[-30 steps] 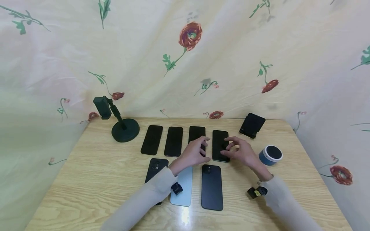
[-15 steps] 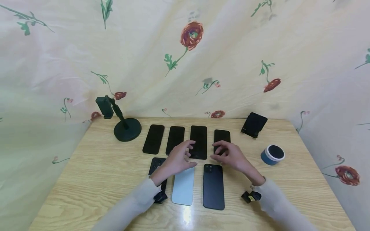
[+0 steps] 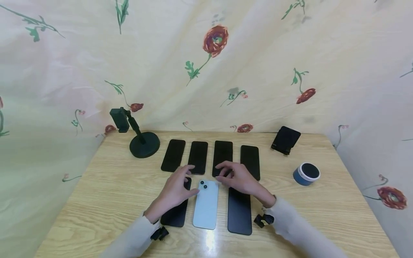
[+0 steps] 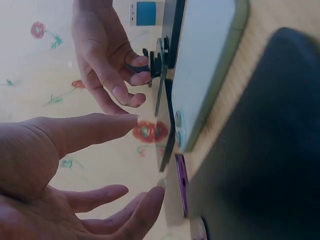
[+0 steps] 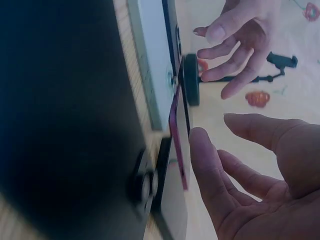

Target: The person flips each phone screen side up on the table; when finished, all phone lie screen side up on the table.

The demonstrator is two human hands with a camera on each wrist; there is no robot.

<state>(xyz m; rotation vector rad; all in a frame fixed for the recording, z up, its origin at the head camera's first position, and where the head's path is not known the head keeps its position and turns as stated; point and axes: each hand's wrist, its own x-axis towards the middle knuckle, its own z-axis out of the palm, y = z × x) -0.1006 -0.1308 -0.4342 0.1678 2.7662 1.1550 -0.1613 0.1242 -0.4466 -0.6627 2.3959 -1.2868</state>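
My left hand hovers over a dark phone at the front left, covering its upper part. Thumb and fingers are spread in a loose curve with nothing between them; the left wrist view shows the same hand holding nothing. A light blue phone, camera side up, lies between the hands. Over the upper end of a black phone at the front right is my right hand. Its fingers, loosely bent, hold nothing in the right wrist view, where the hand appears beside the phones.
Behind the hands is a row of several black phones, including a leftmost one and a rightmost one. A black round-based phone stand is back left. A small folding stand and a blue-white cylinder are at the right.
Both hands have moved left and nearer the body: the left from the back row to the front left phone, the right from the rightmost back phone toward the middle. The phones stay in place.
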